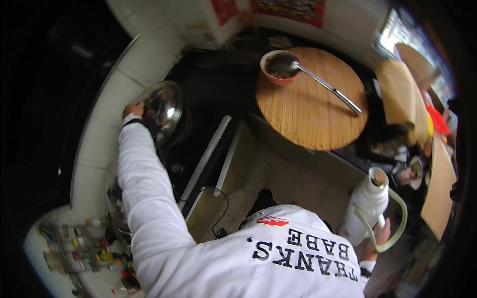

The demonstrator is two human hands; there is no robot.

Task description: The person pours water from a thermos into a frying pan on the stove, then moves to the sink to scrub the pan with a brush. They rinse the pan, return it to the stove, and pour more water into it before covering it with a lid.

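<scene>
At the left, over the stove side of the counter, my left hand (133, 110) grips a shiny round metal pot lid (164, 113), which is tilted up on its side. Whether the fingers hold its knob or its rim is unclear. On the right, my right hand (383, 232) is closed on the handle of a white vacuum flask (367, 208). The flask has a cork stopper (378, 178) in its mouth and a pale green carrying loop. It hangs tilted beside my body, off the counter.
A round bamboo board (316, 108) lies on the corner counter, bearing a bowl (281, 76) of dark food with a metal ladle (331, 89) across it. Another metal lid (117, 199) is near my left sleeve. Bottles (100, 255) stand lower left; cardboard (439, 193) and clutter line the right.
</scene>
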